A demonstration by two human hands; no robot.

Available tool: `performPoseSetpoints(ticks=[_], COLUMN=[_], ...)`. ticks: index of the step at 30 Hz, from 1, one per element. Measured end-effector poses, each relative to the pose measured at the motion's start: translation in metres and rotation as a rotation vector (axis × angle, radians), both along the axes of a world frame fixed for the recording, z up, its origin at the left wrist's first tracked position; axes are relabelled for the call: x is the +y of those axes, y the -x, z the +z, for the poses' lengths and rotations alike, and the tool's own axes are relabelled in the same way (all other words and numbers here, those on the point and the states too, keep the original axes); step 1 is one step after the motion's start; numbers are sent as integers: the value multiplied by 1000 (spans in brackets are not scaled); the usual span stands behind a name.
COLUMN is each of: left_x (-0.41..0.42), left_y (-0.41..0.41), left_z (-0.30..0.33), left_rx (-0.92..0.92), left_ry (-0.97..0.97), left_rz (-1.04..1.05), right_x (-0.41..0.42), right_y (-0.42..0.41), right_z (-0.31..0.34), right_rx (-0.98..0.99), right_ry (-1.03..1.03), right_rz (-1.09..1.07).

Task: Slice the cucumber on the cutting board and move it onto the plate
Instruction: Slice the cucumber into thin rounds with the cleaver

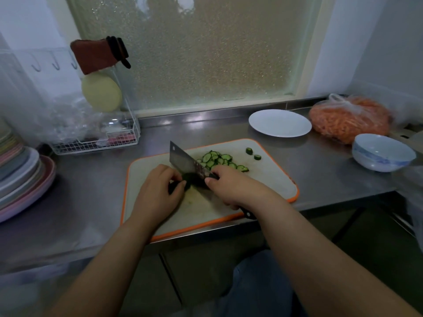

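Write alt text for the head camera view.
A right hand slices a dark green cucumber with a steel cleaver on an orange-rimmed white cutting board, the left hand steadying it. Green cut slices lie beyond; a round white plate sits empty.

The right hand (231, 188) grips the cleaver (185, 161); the left hand (160, 186) holds the cucumber (194, 178), slices (217, 160) just beyond the grip.

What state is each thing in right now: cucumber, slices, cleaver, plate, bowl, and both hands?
Cucumber: partly sliced, a dark stub left on the board.
Slices: piled on the board, none plated.
Cleaver: blade down on the stub.
Plate: empty, behind the board.
Bowl: upright, looks empty.
Left hand: holds the stub.
Right hand: grips the cleaver's handle.
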State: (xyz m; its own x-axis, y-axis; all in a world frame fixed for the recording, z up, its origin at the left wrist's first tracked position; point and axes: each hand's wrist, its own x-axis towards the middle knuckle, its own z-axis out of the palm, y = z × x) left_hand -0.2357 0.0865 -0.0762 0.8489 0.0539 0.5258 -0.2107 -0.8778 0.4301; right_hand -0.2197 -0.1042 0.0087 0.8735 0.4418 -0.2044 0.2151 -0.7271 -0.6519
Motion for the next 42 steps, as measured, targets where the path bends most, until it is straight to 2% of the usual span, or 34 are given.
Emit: performPoseSetpoints(ticks=[5, 10, 18, 33, 42], left_x=[0, 1, 1, 4, 3], left_y=[-3, -9, -13, -12, -14], left_z=[1, 3, -1, -5, -4], left_rx=[15, 44, 46, 13, 28], left_ry=[-60, -63, -40, 3, 21], left_rz=[-12, -39, -53, -51, -45], right_x=[8, 7, 7, 18, 12], right_y=[2, 6, 16, 4, 14], right_z=[-4, -2, 9, -7, -6], right_rx=[11, -77, -180, -52, -98], right_ry=[67, 67, 203, 254, 243], right_rz=[1, -9, 19, 5, 1])
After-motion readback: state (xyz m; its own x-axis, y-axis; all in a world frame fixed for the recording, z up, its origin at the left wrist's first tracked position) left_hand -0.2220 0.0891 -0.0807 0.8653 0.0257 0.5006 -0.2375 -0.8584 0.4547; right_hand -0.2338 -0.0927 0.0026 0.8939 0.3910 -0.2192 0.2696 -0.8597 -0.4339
